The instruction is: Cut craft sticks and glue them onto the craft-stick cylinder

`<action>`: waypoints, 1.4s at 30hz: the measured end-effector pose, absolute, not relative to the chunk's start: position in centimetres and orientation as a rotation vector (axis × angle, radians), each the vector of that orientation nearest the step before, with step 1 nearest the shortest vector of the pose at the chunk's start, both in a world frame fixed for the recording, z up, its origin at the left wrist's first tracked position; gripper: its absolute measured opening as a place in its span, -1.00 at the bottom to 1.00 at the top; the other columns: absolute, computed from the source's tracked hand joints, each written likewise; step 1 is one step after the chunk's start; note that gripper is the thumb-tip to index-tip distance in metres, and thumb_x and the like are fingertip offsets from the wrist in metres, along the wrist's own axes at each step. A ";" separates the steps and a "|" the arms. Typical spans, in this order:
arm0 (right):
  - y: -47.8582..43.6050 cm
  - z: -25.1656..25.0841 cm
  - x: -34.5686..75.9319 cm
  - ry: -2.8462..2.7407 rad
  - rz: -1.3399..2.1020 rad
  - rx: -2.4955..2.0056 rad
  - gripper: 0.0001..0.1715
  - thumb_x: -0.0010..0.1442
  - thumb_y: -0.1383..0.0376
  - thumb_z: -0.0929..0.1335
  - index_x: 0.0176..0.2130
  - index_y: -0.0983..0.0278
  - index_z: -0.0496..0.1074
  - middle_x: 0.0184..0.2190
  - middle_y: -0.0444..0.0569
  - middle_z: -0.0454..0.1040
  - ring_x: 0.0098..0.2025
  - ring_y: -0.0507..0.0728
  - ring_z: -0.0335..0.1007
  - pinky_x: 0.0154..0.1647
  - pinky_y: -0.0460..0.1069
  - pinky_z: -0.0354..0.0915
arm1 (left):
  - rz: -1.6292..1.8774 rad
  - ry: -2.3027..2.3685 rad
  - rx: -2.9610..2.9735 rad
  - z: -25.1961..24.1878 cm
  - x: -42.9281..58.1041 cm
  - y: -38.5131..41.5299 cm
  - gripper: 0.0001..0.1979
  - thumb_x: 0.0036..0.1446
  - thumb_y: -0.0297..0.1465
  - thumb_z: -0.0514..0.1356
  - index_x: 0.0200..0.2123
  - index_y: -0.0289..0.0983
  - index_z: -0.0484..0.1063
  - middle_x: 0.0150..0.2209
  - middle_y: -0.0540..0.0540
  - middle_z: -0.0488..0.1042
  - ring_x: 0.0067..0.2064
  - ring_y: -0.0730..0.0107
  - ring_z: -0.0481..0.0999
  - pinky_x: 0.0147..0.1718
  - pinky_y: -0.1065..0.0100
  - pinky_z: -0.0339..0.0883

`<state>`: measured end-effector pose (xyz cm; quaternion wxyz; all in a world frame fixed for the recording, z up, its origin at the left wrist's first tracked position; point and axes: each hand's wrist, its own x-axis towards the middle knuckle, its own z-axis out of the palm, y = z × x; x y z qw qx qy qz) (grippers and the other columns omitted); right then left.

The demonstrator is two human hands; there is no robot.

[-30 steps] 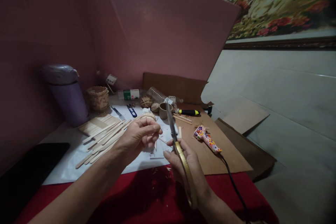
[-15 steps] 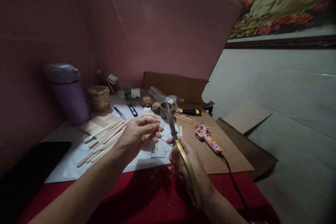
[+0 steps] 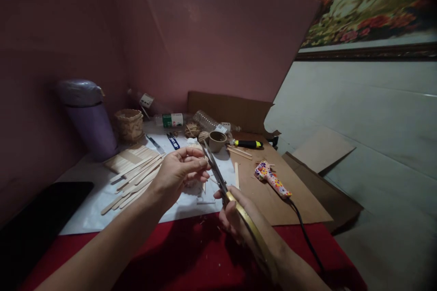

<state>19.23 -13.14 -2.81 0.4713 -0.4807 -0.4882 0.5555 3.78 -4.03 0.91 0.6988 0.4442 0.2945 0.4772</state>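
My left hand (image 3: 184, 170) is closed in a pinch over the paper, thumb against fingertips. Something small and pale is between them, mostly hidden, and I cannot make out its kind. My right hand (image 3: 239, 213) is wrapped round the gold handles of a pair of scissors (image 3: 217, 170). The scissor blades point up and away, their tips beside my left fingertips. Whether the blades touch the pale piece is not clear. Several wooden craft sticks (image 3: 138, 184) lie fanned out left of my left hand. A small round pot (image 3: 217, 142) stands just beyond the blades.
A floral glue gun (image 3: 271, 179) with a black cord lies on cardboard (image 3: 300, 204) at right. Behind are plastic bottles (image 3: 208, 121), a twine ball (image 3: 193, 130), a blue cutter (image 3: 173, 141) and a woven basket (image 3: 129, 126). A purple tumbler (image 3: 90, 127) and black slab (image 3: 44, 213) sit left.
The scissors have tilted left, bringing their tips from in front of the pot to my left fingertips. My left hand keeps its pinch almost in place. The view has shifted slightly.
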 end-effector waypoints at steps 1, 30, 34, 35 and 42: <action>-13.0 -3.0 19.3 -1.201 1.359 -1.181 -0.16 -0.17 -0.34 0.40 -0.23 0.28 0.27 -0.69 -0.30 0.20 -0.72 -0.11 0.00 -0.76 -0.17 -0.11 | 1.061 0.654 1.004 0.9 3.8 -4.0 -0.70 -0.16 -0.51 0.41 -0.35 -0.38 0.39 -0.51 -0.12 0.56 -0.56 0.42 0.52 -0.56 0.46 0.42; -13.5 -2.7 19.2 -1.253 1.350 -1.216 -0.12 -0.16 -0.40 0.33 -0.21 0.26 0.22 -0.65 -0.37 0.02 -0.70 -0.15 -0.19 -0.75 -0.20 -0.17 | 0.927 0.662 1.132 0.8 3.9 -4.4 -0.73 0.02 -0.28 0.32 -0.48 -0.34 0.37 -0.55 -0.07 0.49 -0.64 0.49 0.42 -0.69 0.48 0.31; -13.3 -3.6 19.5 -1.263 1.350 -1.231 -0.21 -0.06 -0.34 0.34 -0.20 0.25 0.24 -0.67 -0.36 0.03 -0.72 -0.14 -0.18 -0.76 -0.19 -0.18 | 0.913 0.652 1.132 0.9 3.9 -4.4 -0.74 -0.01 -0.30 0.32 -0.54 -0.33 0.35 -0.58 -0.05 0.47 -0.67 0.50 0.39 -0.72 0.48 0.29; -13.4 -3.8 19.6 -1.273 1.364 -1.219 -0.22 -0.04 -0.33 0.34 -0.18 0.25 0.25 -0.66 -0.35 0.04 -0.71 -0.14 -0.18 -0.75 -0.19 -0.17 | 0.917 0.651 1.132 0.9 3.9 -4.4 -0.74 -0.01 -0.31 0.32 -0.55 -0.33 0.35 -0.59 -0.05 0.47 -0.68 0.51 0.38 -0.73 0.48 0.28; -13.9 -2.7 19.2 -1.154 1.550 -1.072 -0.09 -0.12 -0.44 0.26 -0.20 0.27 0.28 -0.65 -0.32 0.12 -0.70 -0.12 -0.14 -0.72 -0.19 -0.06 | 0.903 0.634 1.145 1.0 3.9 -4.3 -0.78 -0.02 -0.37 0.30 -0.59 -0.32 0.36 -0.63 -0.03 0.46 -0.72 0.54 0.35 -0.76 0.51 0.23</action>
